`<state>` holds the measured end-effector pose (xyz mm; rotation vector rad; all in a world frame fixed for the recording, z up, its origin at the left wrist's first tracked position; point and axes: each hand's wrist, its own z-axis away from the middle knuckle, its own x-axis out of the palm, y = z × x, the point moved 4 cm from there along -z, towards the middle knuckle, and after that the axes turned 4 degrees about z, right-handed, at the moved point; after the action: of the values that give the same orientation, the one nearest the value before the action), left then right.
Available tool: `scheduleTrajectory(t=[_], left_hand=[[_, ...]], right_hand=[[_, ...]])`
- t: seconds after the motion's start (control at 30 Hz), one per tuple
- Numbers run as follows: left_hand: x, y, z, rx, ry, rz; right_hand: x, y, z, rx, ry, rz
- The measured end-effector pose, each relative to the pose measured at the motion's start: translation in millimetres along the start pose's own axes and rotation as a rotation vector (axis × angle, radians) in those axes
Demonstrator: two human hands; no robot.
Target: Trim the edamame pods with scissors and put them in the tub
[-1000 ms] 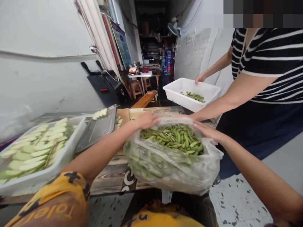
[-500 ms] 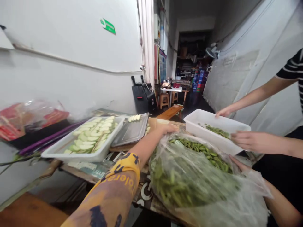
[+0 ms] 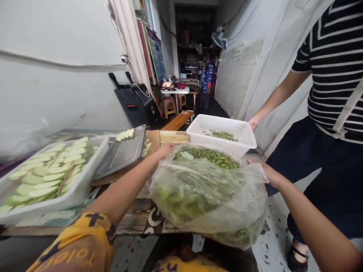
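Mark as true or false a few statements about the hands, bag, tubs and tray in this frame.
1. The left hand and right hand are both at the rim of the plastic bag. True.
2. The plastic bag is filled with pale slices. False: it holds green pods.
3. A co-worker's hand is at the edge of the far white tub. True.
4. The far white tub is full to the brim. False: only a small heap of green pods lies in it.
5. The metal tray lies between the plastic bag and the tub of pale slices. True.
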<state>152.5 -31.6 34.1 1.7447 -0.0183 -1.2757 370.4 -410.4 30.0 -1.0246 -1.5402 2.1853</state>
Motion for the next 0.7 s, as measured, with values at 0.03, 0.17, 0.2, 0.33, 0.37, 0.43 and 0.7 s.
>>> scheduleTrajectory(t=[0.03, 0.17, 0.2, 0.33, 0.37, 0.43, 0.7], left_hand=[[-0.5, -2, 5, -0.003, 0.004, -0.018], [-8.2, -6, 21, 0.028, 0.023, -0.072], [-12.7, -3, 24, 0.042, 0.032, -0.086], [-40.7, 26, 52, 0.083, 0.157, -0.138], [-47.3, 39, 67, 0.109, 0.205, -0.147], [-53.7, 73, 108, 0.335, 0.301, -0.151], [32.1, 96, 254, 1.029, 0.008, -0.465]], right_hand=[[3, -2, 0, -0.014, -0.016, 0.015], [12, -7, 0, -0.036, -0.025, 0.104], [9, -9, -3, -0.031, 0.021, 0.132], [-27, -24, -27, 0.05, 0.35, 0.227], [-38, -27, -37, 0.086, 0.425, 0.233], [-55, -32, -59, 0.173, 0.507, 0.208], [-49, -28, -121, 0.474, 0.262, -0.114]])
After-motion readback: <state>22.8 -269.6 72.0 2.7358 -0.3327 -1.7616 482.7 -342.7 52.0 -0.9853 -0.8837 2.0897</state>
